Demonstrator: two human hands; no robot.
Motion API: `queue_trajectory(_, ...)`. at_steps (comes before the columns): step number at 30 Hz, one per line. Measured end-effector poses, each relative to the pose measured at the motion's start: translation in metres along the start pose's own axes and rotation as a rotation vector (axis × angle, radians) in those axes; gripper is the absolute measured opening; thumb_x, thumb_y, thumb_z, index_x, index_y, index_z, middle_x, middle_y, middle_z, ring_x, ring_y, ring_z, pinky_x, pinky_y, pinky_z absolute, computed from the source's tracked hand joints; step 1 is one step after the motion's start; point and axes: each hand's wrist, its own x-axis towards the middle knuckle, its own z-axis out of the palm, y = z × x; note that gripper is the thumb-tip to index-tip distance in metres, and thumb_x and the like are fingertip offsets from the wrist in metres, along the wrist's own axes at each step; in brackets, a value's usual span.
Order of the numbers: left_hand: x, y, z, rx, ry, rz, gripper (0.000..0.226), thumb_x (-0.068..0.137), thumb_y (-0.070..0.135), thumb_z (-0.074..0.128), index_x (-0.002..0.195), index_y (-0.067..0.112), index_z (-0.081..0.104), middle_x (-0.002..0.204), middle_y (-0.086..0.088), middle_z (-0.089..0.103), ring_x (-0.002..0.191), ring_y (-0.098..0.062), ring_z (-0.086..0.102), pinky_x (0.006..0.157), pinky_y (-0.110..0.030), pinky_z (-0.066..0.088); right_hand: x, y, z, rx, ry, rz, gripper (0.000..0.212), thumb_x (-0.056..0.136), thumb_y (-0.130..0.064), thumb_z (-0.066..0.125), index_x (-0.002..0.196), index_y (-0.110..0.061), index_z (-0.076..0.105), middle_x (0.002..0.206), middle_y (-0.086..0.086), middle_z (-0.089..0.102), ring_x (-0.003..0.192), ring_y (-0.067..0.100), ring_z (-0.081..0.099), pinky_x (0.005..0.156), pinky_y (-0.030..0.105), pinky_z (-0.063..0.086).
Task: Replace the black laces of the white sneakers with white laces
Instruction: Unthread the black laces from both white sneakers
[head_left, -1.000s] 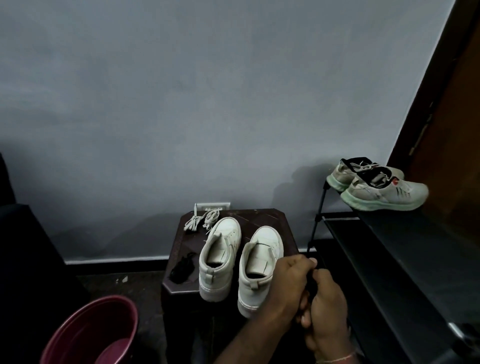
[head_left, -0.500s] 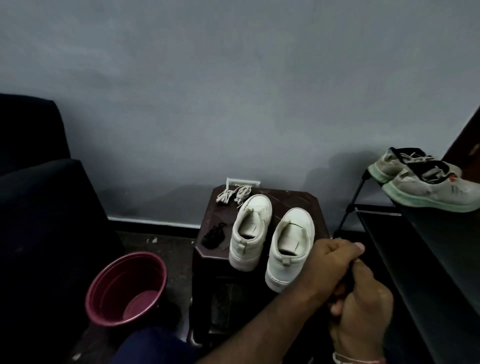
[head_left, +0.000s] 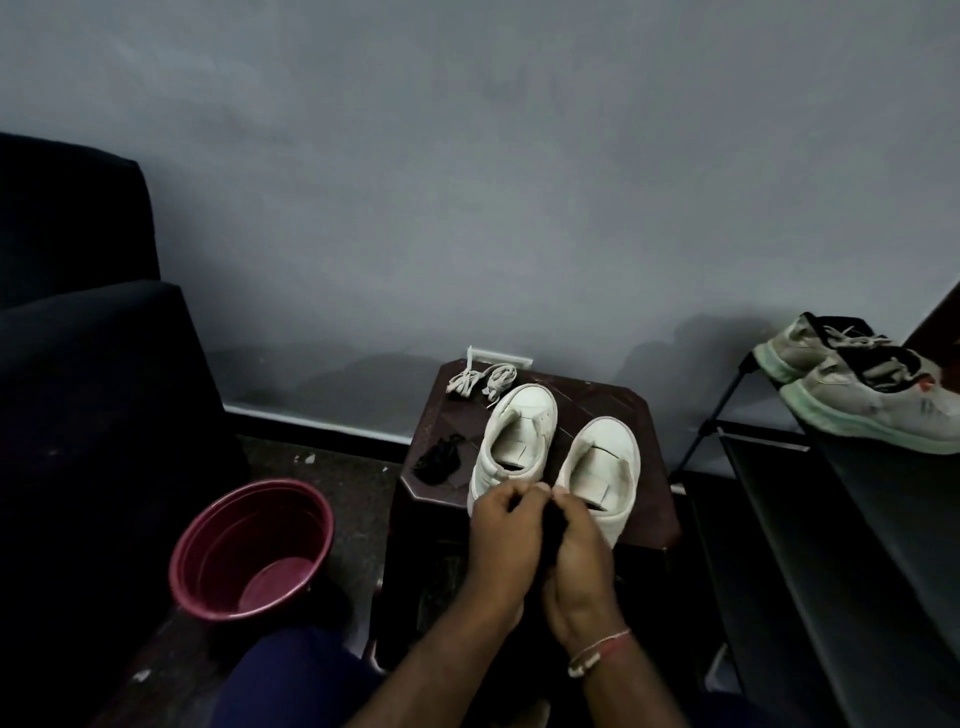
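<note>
Sneakers (head_left: 521, 422) stand parallel, toes toward the wall (head_left: 467, 208).

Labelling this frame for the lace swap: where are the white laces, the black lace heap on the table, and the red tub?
white laces (head_left: 462, 382): head view, on the left bundle.
black lace heap (head_left: 439, 460): head view, on its middle.
red tub (head_left: 223, 551): head view, on its inner wall.
</note>
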Motion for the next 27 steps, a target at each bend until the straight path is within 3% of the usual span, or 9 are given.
queue_trajectory(6, 0.009, -0.017, 0.03, 0.069, -0.098, -0.039, 0.02, 0.087, 0.018, 0.062, 0.073, 0.006, 0.07, 0.075, -0.01, 0.072, 0.069, -0.015, 0.064, 0.07, -0.036, 0.053, 0.019, -0.014, -0.03, -0.164, 0.079, -0.082, 0.037, 0.101, -0.019, 0.041, 0.085, -0.001, 0.069, 0.081, 0.016, 0.072, 0.079, 0.022, 0.068, 0.07, 0.026, 0.054)
queue_trajectory(10, 0.018, -0.017, 0.041, 0.015, -0.122, -0.05, 0.031, 0.083, 0.03, 0.065, 0.069, 0.003, 0.066, 0.064, -0.008, 0.063, 0.065, -0.016, 0.054, 0.064, -0.033, 0.044, 0.019, -0.033, -0.045, -0.139, -0.068, 0.053, 0.036, 0.102, -0.02, 0.038, 0.096, 0.0, 0.069, 0.097, 0.02, 0.072, 0.087, 0.02, 0.072, 0.068, 0.025, 0.057)
queue_trajectory(12, 0.021, -0.02, 0.036, 0.013, -0.2, -0.095, 0.044, 0.076, 0.042, 0.066, 0.074, -0.002, 0.067, 0.071, -0.015, 0.065, 0.071, -0.017, 0.055, 0.068, -0.032, 0.043, 0.015, -0.037, -0.054, -0.182, -0.146, 0.083, 0.035, 0.101, -0.019, 0.038, 0.106, 0.002, 0.066, 0.105, 0.022, 0.071, 0.095, 0.02, 0.071, 0.07, 0.023, 0.057)
queue_trajectory(15, 0.019, -0.022, 0.02, 0.009, -0.39, -0.218, 0.029, 0.088, 0.035, 0.063, 0.084, 0.007, 0.07, 0.088, -0.016, 0.069, 0.085, -0.022, 0.062, 0.077, -0.033, 0.048, 0.008, -0.035, -0.067, -0.203, -0.236, 0.139, 0.04, 0.093, -0.022, 0.045, 0.115, 0.008, 0.062, 0.116, 0.026, 0.066, 0.11, 0.028, 0.065, 0.084, 0.027, 0.056)
queue_trajectory(17, 0.015, -0.027, 0.005, -0.037, -0.487, -0.31, 0.031, 0.093, 0.032, 0.058, 0.095, 0.005, 0.072, 0.1, -0.013, 0.071, 0.096, -0.024, 0.068, 0.084, -0.033, 0.051, 0.003, -0.027, -0.069, -0.223, -0.272, 0.161, 0.037, 0.091, -0.019, 0.049, 0.111, 0.007, 0.066, 0.115, 0.026, 0.066, 0.111, 0.033, 0.064, 0.091, 0.033, 0.054)
queue_trajectory(21, 0.002, -0.037, -0.015, -0.334, -0.337, -0.409, 0.025, 0.091, 0.023, 0.052, 0.08, 0.006, 0.068, 0.072, -0.008, 0.07, 0.064, -0.014, 0.067, 0.059, -0.019, 0.051, 0.0, 0.006, -0.052, -0.391, -0.102, 0.028, 0.016, 0.085, -0.009, 0.063, 0.084, -0.001, 0.077, 0.093, 0.024, 0.072, 0.089, 0.032, 0.069, 0.084, 0.039, 0.053)
queue_trajectory(24, -0.003, -0.045, -0.028, -0.534, -0.136, -0.426, 0.033, 0.092, 0.022, 0.046, 0.07, 0.001, 0.059, 0.057, -0.008, 0.062, 0.051, -0.015, 0.061, 0.05, -0.02, 0.05, -0.005, 0.036, -0.037, -0.776, 0.036, -0.195, 0.015, 0.078, -0.008, 0.077, 0.065, -0.017, 0.078, 0.07, 0.003, 0.074, 0.067, 0.01, 0.066, 0.071, 0.03, 0.053)
queue_trajectory(27, 0.001, -0.047, -0.053, -0.634, 0.006, -0.406, 0.039, 0.092, 0.03, 0.046, 0.066, 0.003, 0.058, 0.056, -0.009, 0.057, 0.051, -0.019, 0.056, 0.052, -0.024, 0.047, -0.016, 0.065, -0.024, -0.942, -0.01, -0.359, 0.006, 0.081, -0.018, 0.076, 0.078, -0.024, 0.077, 0.076, -0.009, 0.074, 0.073, 0.001, 0.068, 0.071, 0.019, 0.052)
